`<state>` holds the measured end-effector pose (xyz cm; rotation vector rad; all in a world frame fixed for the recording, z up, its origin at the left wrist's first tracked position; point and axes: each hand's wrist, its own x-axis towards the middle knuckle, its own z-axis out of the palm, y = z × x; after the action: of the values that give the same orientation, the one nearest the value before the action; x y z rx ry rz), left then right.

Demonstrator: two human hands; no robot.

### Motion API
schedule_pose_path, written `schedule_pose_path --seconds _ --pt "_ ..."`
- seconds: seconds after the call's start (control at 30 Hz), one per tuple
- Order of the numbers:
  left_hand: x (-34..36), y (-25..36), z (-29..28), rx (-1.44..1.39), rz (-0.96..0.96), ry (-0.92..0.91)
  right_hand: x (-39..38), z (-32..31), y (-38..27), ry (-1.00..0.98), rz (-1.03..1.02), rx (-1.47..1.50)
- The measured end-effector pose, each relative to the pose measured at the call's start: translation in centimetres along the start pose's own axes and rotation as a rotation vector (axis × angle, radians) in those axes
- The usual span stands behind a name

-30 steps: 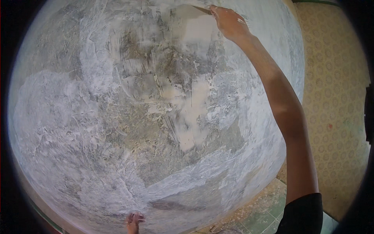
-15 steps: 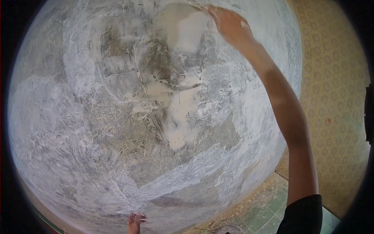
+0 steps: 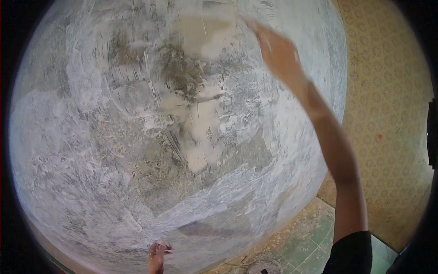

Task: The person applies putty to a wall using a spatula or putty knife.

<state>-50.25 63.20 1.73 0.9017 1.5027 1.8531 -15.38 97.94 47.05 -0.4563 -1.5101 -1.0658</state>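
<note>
A large wall (image 3: 137, 182) with patchy grey and white plaster fills most of the view, bulging in the fisheye picture. Smooth cream filler (image 3: 200, 32) covers a patch near the top, and more lies lower in the middle around a dark rough area. My right hand (image 3: 278, 52) reaches up at the upper right, blurred by motion, its fingers closed on a thin putty knife (image 3: 245, 19) that is seen edge-on and hard to make out. Low down, close to the wall, my left hand (image 3: 157, 255) has curled fingers; what they hold is too small to name.
On the right a yellowish patterned wall (image 3: 383, 91) meets the plastered one at a corner. Below is a green tiled floor (image 3: 305, 246) strewn with pale crumbs. A round greyish thing (image 3: 264, 267) lies at the bottom edge, and a dark object (image 3: 431, 132) shows at the far right.
My right hand has moved slightly down and right, off the filler patch, which now shows more fully. My left hand has risen a little. The view has shifted slightly.
</note>
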Motion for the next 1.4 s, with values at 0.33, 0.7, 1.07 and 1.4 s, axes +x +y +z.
schedule_pose_path --seconds 0.33,0.7,1.07,1.4 --pt "-1.2 -1.1 1.0 0.061 -0.004 -0.030 -8.9 4.1 -8.3 -0.292 -0.330 -0.506" --pt "2.8 1.2 6.5 0.001 0.127 -0.139 3.7 1.6 -0.7 -0.342 0.134 -0.128" --pt "0.3 -4.9 1.2 0.153 -0.033 -0.045 -6.0 -3.2 -6.3 -0.338 0.077 0.083" --pt "1.2 -0.9 6.2 0.145 0.020 -0.090 7.3 3.2 0.2 -0.293 0.015 0.050"
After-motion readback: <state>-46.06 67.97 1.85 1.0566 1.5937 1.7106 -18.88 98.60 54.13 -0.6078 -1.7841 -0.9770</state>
